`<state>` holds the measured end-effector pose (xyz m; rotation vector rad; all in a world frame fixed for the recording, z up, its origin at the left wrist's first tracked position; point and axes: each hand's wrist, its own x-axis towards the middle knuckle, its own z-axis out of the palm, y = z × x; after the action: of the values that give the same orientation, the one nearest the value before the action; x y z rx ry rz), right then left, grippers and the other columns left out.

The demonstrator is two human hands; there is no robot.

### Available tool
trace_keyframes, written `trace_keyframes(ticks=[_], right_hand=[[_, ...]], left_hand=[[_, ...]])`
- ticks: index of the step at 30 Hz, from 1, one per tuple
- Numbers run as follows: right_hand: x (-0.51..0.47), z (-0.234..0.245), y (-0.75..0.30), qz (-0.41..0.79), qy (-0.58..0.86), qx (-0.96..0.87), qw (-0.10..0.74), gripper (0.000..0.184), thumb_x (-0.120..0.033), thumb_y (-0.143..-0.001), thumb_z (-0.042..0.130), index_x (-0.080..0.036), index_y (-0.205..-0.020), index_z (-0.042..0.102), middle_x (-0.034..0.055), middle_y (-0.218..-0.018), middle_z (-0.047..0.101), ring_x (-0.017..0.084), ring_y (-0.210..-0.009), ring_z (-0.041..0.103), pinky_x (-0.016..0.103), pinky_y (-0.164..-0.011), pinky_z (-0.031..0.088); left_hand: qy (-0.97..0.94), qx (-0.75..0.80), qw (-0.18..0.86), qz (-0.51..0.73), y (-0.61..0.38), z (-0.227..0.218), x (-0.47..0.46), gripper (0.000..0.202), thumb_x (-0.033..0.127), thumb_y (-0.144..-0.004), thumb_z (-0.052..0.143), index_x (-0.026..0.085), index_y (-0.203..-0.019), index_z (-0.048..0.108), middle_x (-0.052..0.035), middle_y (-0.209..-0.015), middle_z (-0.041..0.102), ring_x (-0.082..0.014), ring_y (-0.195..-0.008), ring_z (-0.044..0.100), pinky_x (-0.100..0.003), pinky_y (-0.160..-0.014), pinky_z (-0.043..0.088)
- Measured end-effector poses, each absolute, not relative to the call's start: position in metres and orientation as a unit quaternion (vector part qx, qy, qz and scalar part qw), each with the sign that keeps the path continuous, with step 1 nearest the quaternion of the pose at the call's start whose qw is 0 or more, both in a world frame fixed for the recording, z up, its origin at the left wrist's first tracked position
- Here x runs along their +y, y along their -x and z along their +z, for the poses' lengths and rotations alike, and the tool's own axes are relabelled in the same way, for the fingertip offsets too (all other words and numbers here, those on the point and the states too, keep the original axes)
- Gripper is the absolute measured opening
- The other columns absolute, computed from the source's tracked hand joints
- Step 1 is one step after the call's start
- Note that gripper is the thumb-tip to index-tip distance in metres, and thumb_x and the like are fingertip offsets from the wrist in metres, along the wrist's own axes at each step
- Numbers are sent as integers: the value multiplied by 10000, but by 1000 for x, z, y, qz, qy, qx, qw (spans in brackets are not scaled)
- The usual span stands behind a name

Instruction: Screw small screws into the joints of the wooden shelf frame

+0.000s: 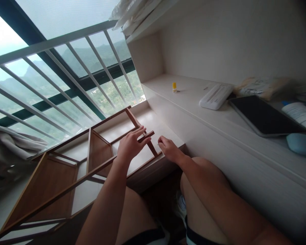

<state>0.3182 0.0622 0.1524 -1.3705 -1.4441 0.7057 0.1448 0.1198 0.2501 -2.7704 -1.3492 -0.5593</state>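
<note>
A brown wooden shelf frame [90, 149] lies tilted along the window sill, with several panels and slats. My left hand [130, 145] is at its near right end, the thumb and fingers on either side of a wooden rail [150, 134] whose end sticks out past them. Just to the right, my right hand [169, 149] is closed in a pinch, apart from the rail. A tiny thing may be between its fingertips, too small to name.
On the white desk [188, 95] at right stand a small yellow-capped bottle [174, 87], a white case [216, 96], a dark tablet [265, 115], a plastic packet [264, 87] and a light blue case [301, 144]. Window railings [66, 44] rise behind the frame. A grey curtain [12, 139] hangs left.
</note>
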Motion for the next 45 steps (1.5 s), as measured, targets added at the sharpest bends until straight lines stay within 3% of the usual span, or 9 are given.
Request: trace_keyframes(ticks=[7, 14, 31, 45], right_hand=[[62, 159, -324, 166, 527, -613, 565, 86, -252, -878, 564, -208, -823, 613, 45, -900, 604, 198, -892, 563, 333, -811, 444], [49, 166, -319, 171, 473, -549, 668, 137, -340, -902, 590, -216, -928, 641, 26, -819, 709, 174, -765, 670, 298, -727, 527], [46, 163, -305, 184, 484, -571, 637, 152, -368, -900, 594, -234, -902, 665, 37, -932, 745, 212, -902, 702, 343, -835, 546], [48, 158, -307, 155, 486, -572, 642, 139, -333, -917, 581, -230, -948, 670, 42, -936, 743, 203, -899, 700, 331, -849, 536]], left_hand=[[884, -426, -1, -192, -148, 245, 124, 448, 532, -866, 575, 363, -1280, 613, 40, -1370, 575, -261, -1197, 584, -374, -915, 519], [902, -388, -17, -189, -144, 242, 130, 478, 506, -901, 538, 301, -1331, 581, -21, -1389, 561, -257, -1264, 532, -380, -1024, 456], [901, -400, -20, -165, -145, 244, 127, 469, 446, -923, 525, 307, -1371, 538, -17, -1447, 500, -243, -1305, 492, -355, -1035, 438], [901, -399, -21, -169, -146, 243, 126, 463, 436, -929, 518, 316, -1376, 531, -16, -1431, 519, -243, -1305, 491, -359, -1046, 424]])
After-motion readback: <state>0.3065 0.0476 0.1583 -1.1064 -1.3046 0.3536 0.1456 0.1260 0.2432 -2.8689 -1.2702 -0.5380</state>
